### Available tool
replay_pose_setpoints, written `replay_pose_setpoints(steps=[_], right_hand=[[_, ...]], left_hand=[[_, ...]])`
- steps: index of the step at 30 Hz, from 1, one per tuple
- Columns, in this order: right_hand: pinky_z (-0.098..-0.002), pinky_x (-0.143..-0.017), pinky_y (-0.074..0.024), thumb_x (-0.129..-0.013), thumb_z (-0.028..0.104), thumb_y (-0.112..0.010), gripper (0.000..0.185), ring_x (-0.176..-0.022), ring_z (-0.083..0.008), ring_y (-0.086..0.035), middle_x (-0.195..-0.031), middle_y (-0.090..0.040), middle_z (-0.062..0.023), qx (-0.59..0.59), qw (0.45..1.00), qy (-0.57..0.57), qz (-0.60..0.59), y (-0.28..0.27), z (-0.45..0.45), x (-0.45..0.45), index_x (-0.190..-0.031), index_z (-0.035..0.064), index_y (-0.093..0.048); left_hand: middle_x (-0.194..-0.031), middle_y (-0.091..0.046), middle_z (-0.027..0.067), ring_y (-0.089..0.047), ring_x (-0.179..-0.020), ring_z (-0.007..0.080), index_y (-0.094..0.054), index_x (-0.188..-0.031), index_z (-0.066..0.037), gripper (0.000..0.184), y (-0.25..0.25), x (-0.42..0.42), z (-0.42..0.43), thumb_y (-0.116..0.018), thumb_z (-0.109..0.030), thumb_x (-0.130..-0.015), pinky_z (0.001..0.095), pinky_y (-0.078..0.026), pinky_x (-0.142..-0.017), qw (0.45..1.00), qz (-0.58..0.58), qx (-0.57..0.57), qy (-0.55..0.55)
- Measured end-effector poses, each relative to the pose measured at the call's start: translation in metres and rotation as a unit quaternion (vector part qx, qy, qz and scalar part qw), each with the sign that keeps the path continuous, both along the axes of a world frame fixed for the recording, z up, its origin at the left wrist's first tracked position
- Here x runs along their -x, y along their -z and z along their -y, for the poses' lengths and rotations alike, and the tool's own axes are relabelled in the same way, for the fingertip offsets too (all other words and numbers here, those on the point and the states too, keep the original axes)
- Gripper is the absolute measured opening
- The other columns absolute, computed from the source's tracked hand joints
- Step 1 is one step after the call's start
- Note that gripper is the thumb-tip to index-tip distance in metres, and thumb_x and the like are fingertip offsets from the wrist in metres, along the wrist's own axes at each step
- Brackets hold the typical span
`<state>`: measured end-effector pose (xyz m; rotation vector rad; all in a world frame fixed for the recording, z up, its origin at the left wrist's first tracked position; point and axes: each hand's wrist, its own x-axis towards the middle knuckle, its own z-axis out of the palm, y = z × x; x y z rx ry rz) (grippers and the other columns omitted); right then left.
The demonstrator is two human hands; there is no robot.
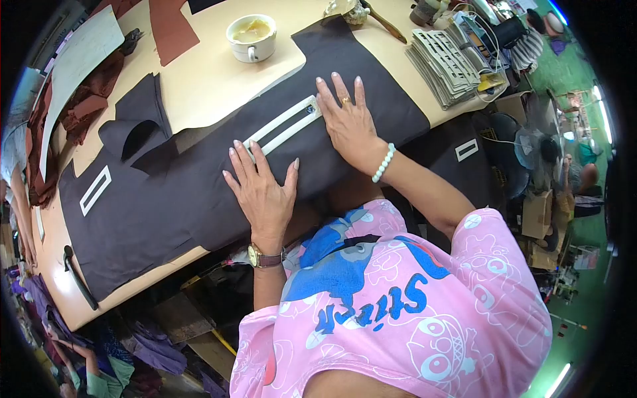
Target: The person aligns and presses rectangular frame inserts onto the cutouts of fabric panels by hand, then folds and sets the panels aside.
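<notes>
Dark fabric (199, 199) lies spread over the table, with a long white rectangular frame strip (282, 126) on it. My left hand (260, 192) rests flat, fingers apart, its fingertips at the strip's lower left end. At the strip's upper right end lies my right hand (346, 123), fingers spread on the fabric, holding nothing. A smaller white frame piece (95, 191) sits on the fabric at the left. Another white frame piece (466, 150) is on dark fabric hanging at the right. Folded dark cloth (142, 126) is bunched near the upper left.
A white cup (251, 38) stands behind the fabric. Stacked card pieces (443, 66) lie at the back right, near a brush (385, 22). Reddish-brown cloth (170, 30) and a pale sheet (83, 60) are at the back left. A black tool (81, 278) lies at the near left edge.
</notes>
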<state>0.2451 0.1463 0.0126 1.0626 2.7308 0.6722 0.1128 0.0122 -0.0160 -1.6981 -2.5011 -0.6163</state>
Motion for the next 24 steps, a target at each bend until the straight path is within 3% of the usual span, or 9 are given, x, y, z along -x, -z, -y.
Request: replay_pose_setpoints(steps=[4,11,20,24], right_hand=[[-0.0558,-0.11,-0.0082,-0.089,0.025,-0.044,0.054,-0.137,-0.0347,-0.018,-0.147,-0.024,-0.0118,-0.005,0.998,-0.004,0.054,-0.002,-0.01,0.002,-0.139,0.0086,-0.034],[-0.0549,-0.11,-0.0067,-0.091,0.025,-0.04,0.055,-0.137,-0.0347,-0.017,-0.148,-0.023,-0.011,-0.037,0.993,-0.035,0.11,-0.003,-0.001,0.005,-0.142,0.0101,-0.029],[-0.055,-0.11,-0.0073,-0.09,0.025,-0.041,0.055,-0.137,-0.0346,-0.019,-0.147,-0.025,-0.0118,-0.016,0.993,-0.079,0.083,-0.001,0.021,0.026,-0.141,0.0074,-0.03],[-0.0535,-0.11,-0.0107,-0.087,0.022,-0.048,0.056,-0.136,-0.0334,-0.021,-0.145,-0.028,-0.012,0.008,0.994,-0.101,0.038,0.0,0.033,0.037,-0.139,0.0087,-0.033]], left_hand=[[-0.142,-0.03,0.0254,-0.027,-0.133,0.0376,-0.035,-0.136,0.003,0.073,-0.001,0.012,0.009,-0.054,-0.046,-0.087,0.0525,-0.022,-0.106,0.999,0.042,-0.009,0.001],[-0.139,-0.036,0.0235,-0.031,-0.131,0.0362,-0.038,-0.133,0.005,0.064,0.005,0.057,0.043,-0.05,-0.041,-0.09,0.0534,-0.024,-0.105,0.994,-0.021,0.013,-0.11],[-0.138,-0.039,0.0196,-0.034,-0.13,0.0341,-0.043,-0.129,0.004,0.056,0.013,0.062,0.048,-0.049,-0.037,-0.091,0.0535,-0.026,-0.104,0.989,-0.065,0.0,-0.13],[-0.14,-0.037,0.0181,-0.033,-0.131,0.0323,-0.043,-0.131,0.002,0.056,0.014,0.062,0.048,-0.047,-0.038,-0.092,0.0527,-0.024,-0.105,0.989,-0.056,-0.002,-0.135]])
